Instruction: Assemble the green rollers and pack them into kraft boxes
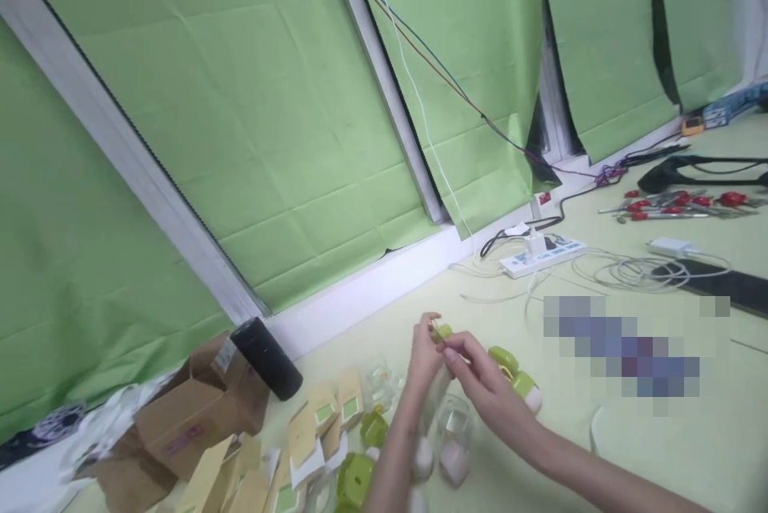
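Observation:
Both my hands meet above the table near the bottom middle of the head view. My left hand and my right hand pinch the same small yellow-green piece between their fingertips. Just right of them lie two green-and-white capped parts. Below my hands stand clear little containers, and further green pieces lie at the bottom edge.
Small cardboard packets and an open brown box lie at the lower left beside a black cylinder. A white power strip with cables, red-handled tools and a black device sit at the right. Green blinds fill the background.

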